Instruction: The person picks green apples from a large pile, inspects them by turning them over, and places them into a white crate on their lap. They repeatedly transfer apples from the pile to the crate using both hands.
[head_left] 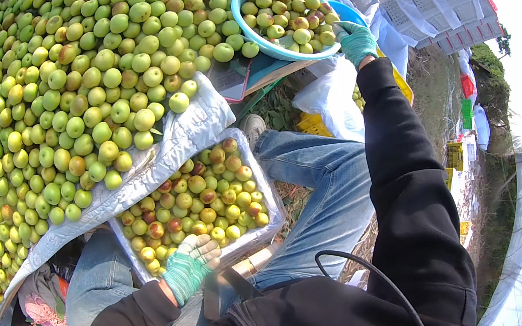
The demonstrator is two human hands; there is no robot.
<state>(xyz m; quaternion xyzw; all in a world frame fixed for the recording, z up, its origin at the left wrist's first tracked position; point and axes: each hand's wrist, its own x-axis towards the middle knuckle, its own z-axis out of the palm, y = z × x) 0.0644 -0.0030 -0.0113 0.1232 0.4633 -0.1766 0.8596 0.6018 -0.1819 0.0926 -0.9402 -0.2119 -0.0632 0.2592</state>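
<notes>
My left hand (190,266), in a green knit glove with pale fingertips, lies with fingers stretched out on the near edge of a white-lined box (271,197). That box, between my legs, is filled with green and reddish-brown jujubes (201,196). Out to the far right, my right hand (356,42), gloved the same way, is closed at the right rim of a light blue basin (246,29). More jujubes (293,18) fill much of this basin. Part of the right hand's grip is hidden behind the rim.
A huge heap of jujubes (82,109) on a pale quilted cloth (200,121) takes up the left and far side. Beside the basin are a white plastic bag (332,100) and yellow crates (314,125). Stacked grey cartons (433,2) stand at the far right.
</notes>
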